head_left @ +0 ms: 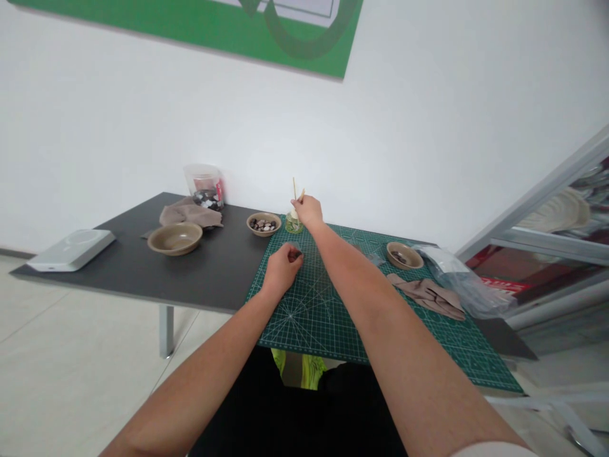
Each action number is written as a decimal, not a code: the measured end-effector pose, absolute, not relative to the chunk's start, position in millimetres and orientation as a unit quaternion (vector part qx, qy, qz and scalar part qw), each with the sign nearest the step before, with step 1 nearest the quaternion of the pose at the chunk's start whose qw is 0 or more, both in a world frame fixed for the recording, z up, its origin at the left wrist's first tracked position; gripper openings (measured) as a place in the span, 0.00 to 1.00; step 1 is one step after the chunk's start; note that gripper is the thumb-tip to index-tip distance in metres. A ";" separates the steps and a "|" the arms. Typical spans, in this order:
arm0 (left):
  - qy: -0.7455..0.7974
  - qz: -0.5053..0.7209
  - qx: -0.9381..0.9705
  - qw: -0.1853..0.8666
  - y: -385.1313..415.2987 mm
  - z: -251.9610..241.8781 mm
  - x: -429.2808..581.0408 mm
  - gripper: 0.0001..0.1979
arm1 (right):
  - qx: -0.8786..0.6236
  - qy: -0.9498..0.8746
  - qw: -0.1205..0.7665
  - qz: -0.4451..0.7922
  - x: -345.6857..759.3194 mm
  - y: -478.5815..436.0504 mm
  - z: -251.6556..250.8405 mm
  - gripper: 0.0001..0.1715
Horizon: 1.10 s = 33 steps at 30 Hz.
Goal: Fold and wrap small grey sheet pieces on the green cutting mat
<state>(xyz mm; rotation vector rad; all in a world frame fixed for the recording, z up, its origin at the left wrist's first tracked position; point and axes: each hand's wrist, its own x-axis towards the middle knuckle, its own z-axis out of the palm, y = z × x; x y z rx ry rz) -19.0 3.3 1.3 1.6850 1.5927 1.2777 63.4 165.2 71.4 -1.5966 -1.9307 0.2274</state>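
Observation:
My right hand [308,209] is closed in a pinch over a small glass jar [294,223] with green patterning. A pale wooden stick [302,194] pokes up from its fingers; the lower end is hidden. A second thin stick [294,187] rises just left of the fingers, above the jar. Nearer to me, my left hand [281,270] pinches a small dark pebble [298,254] above the green cutting mat [304,330]. Beyond the left hand, beside the jar, stands a tan bowl [254,230] of dark, brown and whitish pebbles.
An empty-looking tan bowl [162,247], a brown cloth [190,212], a clear tub [202,174] and a white scale [71,251] are on the left. Rightward lie a bowl with a few pebbles [413,261], another cloth [428,295] and a plastic bag [476,295]. A white wall backs the table.

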 end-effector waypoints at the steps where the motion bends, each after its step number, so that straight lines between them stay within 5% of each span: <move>1: 0.581 0.465 0.622 0.242 3.6 0.6 -19.1 0.02 | -0.599 -0.734 0.308 0.085 64.6 165.1 73.0 0.17; 14: 0.595 0.445 0.631 0.223 2.6 3.0 -18.9 0.03 | -0.556 -0.751 0.348 0.073 81.9 161.8 97.4 0.19; 19: 0.585 0.451 0.634 0.229 5.0 0.3 -19.5 0.05 | -0.531 -0.722 0.435 0.091 93.7 157.1 105.6 0.20; 26: 0.537 0.500 0.621 0.277 10.2 -5.1 -20.7 0.10 | -0.447 -0.589 0.607 0.291 132.7 125.3 100.6 0.22; 33: 0.512 0.513 0.592 0.352 16.5 -10.1 -21.3 0.13 | -0.415 -0.426 0.657 0.464 170.5 53.2 55.7 0.19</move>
